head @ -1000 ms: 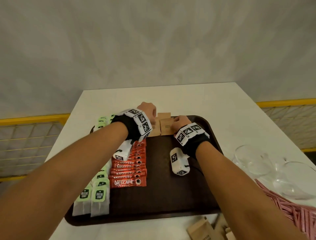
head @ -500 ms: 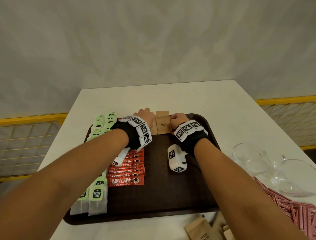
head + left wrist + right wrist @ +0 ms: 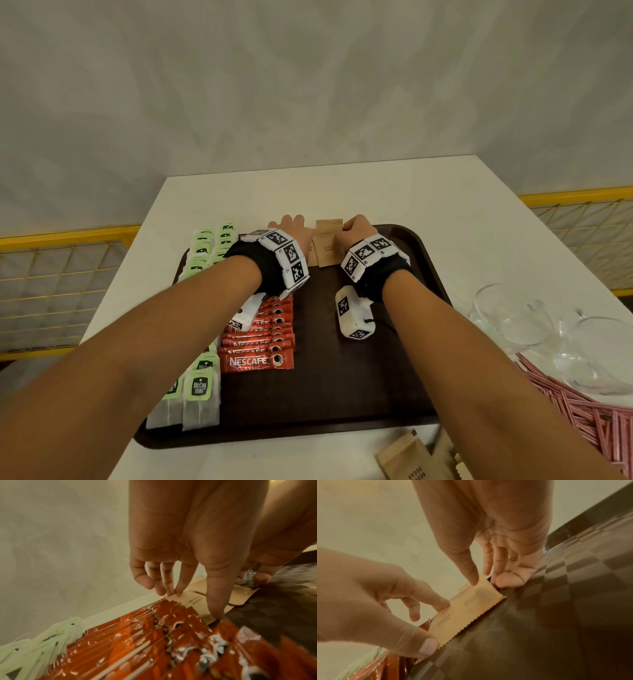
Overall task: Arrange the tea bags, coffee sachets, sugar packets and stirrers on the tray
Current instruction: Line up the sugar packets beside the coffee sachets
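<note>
Several brown sugar packets [image 3: 327,245] lie overlapped at the far edge of the dark brown tray [image 3: 342,394]. My left hand [image 3: 291,228] holds their left side, with its thumb on the near corner and its fingers on the far edge [image 3: 171,592]. My right hand [image 3: 356,228] pinches the far right corner of the sugar packets [image 3: 464,615] with bent fingers. A row of red coffee sachets [image 3: 258,342] lies left of centre. The green-tagged tea bags [image 3: 198,387] fill the tray's left edge. Pink stirrers [image 3: 582,421] lie in a heap on the table at the right.
Two clear glass cups [image 3: 507,315] [image 3: 599,356] stand on the white table [image 3: 411,192] right of the tray, above the stirrers. Loose sugar packets [image 3: 407,459] lie off the tray at the front. Yellow wire railings border both sides. The tray's middle and right are bare.
The sugar packets, spread wider a second ago, are now squeezed into a narrower stack between my two hands. The right hand has shifted slightly left; both stay at the tray's far edge.
</note>
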{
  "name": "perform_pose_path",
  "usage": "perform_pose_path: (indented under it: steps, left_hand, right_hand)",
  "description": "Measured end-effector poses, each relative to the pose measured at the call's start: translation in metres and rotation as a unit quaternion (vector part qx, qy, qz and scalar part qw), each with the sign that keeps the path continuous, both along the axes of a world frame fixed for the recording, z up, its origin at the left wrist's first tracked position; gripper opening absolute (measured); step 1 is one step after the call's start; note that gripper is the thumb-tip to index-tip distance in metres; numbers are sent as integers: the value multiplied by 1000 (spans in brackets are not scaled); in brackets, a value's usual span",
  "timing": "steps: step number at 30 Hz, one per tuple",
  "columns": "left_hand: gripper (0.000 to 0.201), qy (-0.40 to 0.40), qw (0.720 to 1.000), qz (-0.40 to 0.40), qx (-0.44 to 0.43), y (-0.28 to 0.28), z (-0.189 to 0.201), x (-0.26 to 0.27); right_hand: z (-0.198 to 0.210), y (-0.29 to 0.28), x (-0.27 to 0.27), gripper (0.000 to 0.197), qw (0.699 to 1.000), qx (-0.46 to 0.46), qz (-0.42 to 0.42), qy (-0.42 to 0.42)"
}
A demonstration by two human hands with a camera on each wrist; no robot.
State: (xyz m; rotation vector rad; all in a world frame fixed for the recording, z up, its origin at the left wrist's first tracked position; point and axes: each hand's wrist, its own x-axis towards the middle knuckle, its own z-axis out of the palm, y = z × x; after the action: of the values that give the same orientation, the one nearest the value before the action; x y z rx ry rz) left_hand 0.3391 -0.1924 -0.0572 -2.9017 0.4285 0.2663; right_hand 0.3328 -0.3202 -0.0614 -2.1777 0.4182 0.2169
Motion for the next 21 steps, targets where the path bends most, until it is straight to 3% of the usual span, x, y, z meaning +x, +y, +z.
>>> perform_pose_path:
  steps: [8, 21]
  left_hand:
    - [41, -16, 1000, -15, 3, 4, -6, -2]
    - [26, 5, 1000, 4, 2, 6, -12, 11]
  right_hand:
    - [-6, -6, 9, 27, 999, 7, -30, -29]
    - [-14, -7, 12, 24, 998, -34, -14, -48]
